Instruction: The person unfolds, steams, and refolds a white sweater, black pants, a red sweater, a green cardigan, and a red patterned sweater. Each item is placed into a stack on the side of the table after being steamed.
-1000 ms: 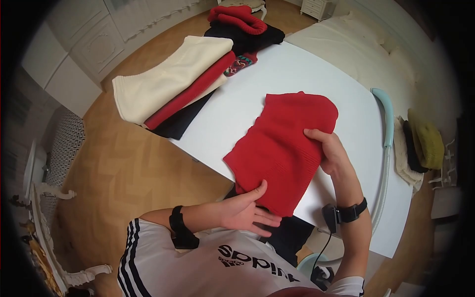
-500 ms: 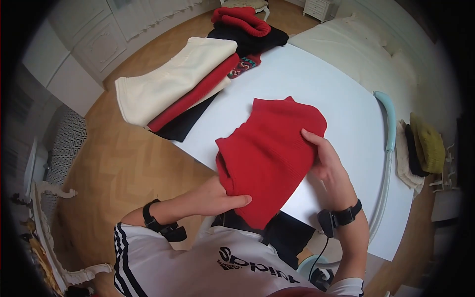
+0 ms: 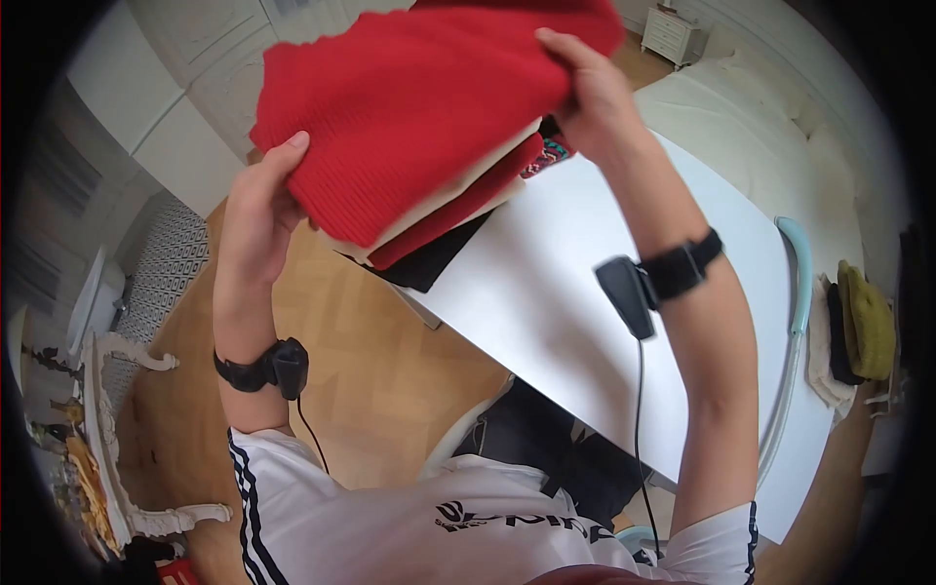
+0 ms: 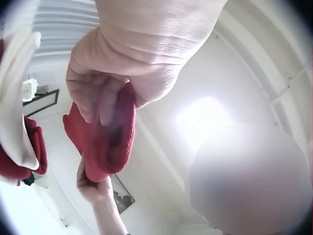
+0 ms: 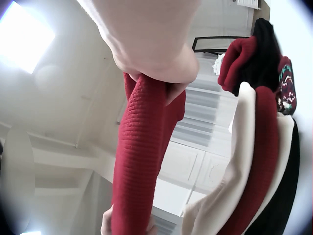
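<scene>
A folded red knit sweater (image 3: 409,107) spans both hands in the head view, raised over the left end of the white table. My left hand (image 3: 255,214) grips its near-left edge, thumb on top and fingers underneath. At its far-right end my right hand (image 3: 603,102) holds the edge, thumb also on top. The left wrist view shows the left fingers (image 4: 108,105) tucked into the red folds. Beneath the sweater lies a stack of folded knitwear: a cream piece (image 5: 242,139), a red piece (image 5: 265,142) and a black piece (image 5: 288,191), among others.
Behind the stack, the right wrist view shows a red and black pile (image 5: 261,54) and a patterned knit (image 5: 286,88). A pale-green curved tube (image 3: 798,263) lies along the right of the white table (image 3: 585,283). Beyond it are an olive knit (image 3: 868,322) and other folded knits.
Both hands have carried the red sweater from the table's near edge up and left, over the stack. The left hand went from outstretched fingers to gripping its edge. The view has shifted slightly.
</scene>
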Tool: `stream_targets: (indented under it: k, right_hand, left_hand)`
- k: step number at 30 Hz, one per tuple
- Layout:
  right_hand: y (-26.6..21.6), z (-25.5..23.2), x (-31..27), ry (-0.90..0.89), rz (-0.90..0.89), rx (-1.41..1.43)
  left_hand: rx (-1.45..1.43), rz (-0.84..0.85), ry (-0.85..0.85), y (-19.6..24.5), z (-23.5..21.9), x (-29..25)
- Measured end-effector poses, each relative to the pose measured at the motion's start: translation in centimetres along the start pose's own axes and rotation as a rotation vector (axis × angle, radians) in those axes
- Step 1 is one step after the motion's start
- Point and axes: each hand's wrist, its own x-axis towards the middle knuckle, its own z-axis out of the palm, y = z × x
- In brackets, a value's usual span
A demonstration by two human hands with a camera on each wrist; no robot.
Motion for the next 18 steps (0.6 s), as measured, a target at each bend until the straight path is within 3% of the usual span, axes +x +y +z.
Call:
stream_targets:
  k: [1,3,5,7,10,12,13,15,18]
  right_hand:
    - [2.2,-0.5,2.0,-0.054,0.007,-0.026]
    - [6.1,-1.5,3.6,0.17,0.123,-0.385]
    - [8.3,-2.8,2.5,0.136,0.321,-0.438]
    - [8.3,-3.6,1.7,0.114,0.315,-0.502]
    - [6.8,-3.8,0.4,0.118,0.309,-0.641]
    - [5.6,-4.6,-0.1,0.094,0.304,-0.703]
    - [4.9,-5.1,-0.4,0.106,0.276,-0.748]
    - [3.2,-6.4,-2.1,0.145,0.129,-0.918]
    - [-0.9,-11.0,-5.9,0.055,-0.042,-1.285]
  left_hand:
    - [-0.044,-0.136,0.004,-0.7,-1.3,0.7]
    - [-0.014,-0.21,0.103,-2.1,-1.5,1.2]
    - [0.218,-0.63,0.096,-4.4,-3.6,1.6]
    - [0.191,-0.636,0.119,-5.4,-4.7,1.6]
    - [0.387,-0.603,0.08,-5.3,-4.6,0.1]
    - [0.809,-0.348,0.226,-4.5,-3.0,-0.4]
    - [0.808,-0.336,0.204,-4.2,-2.1,-0.7]
    - [1.536,0.269,0.471,-3.9,0.1,-2.0]
    - [1.219,0.582,0.405,-2.9,4.6,-3.3]
